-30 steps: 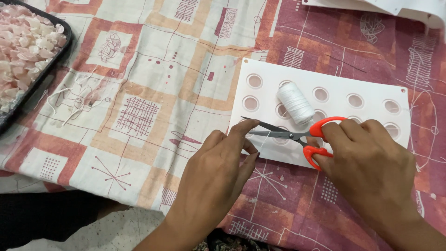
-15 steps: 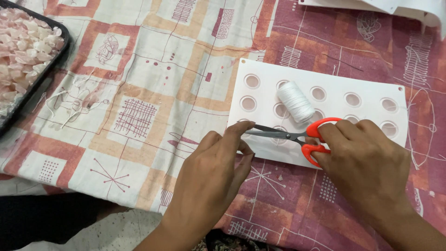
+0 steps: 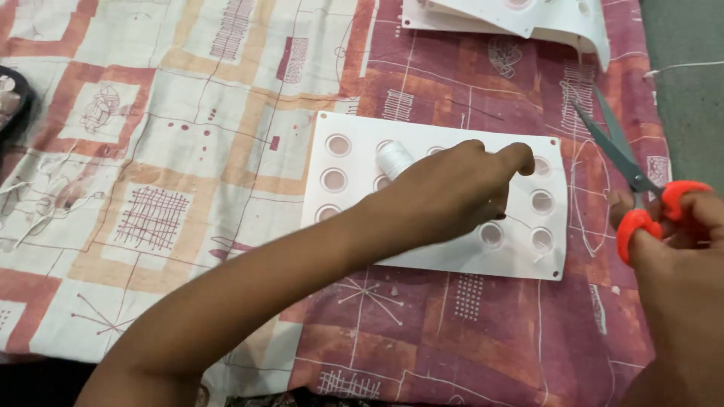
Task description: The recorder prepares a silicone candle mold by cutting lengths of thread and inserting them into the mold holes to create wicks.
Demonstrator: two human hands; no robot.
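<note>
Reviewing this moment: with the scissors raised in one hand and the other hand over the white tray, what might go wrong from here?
1. The orange-handled scissors in the right hand look partly open, with the blades pointing up and away; a careless swing might nick the patterned cloth or the left hand.
2. The left hand, reaching across the white plastic tray with round wells, is close to the white thread spool and may knock it over.
3. The thin thread by the fingers may snag.
</note>
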